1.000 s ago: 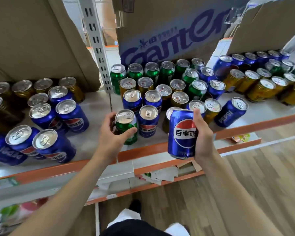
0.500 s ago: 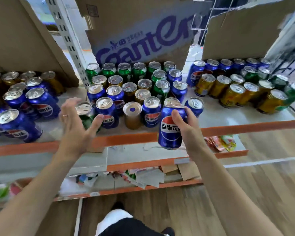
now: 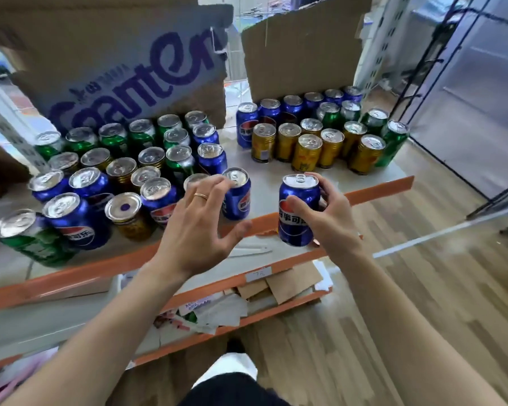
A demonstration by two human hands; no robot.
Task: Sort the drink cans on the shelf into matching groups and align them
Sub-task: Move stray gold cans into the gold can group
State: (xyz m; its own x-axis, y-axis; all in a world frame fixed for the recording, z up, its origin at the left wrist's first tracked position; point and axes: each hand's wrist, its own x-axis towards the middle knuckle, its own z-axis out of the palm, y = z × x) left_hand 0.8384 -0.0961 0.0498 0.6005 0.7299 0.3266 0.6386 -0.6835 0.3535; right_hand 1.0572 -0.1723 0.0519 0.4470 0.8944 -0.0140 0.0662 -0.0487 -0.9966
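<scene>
Single head-worn view, wide-angle, looking forward and down, close above the shelf edge

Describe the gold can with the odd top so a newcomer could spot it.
Start at the big cardboard box with purple lettering; below it a crowd of cans stands on the shelf. In its front row, between two blue cans, stands the gold can. Its top alone is plain, with a purple dot and no pull tab.
</scene>
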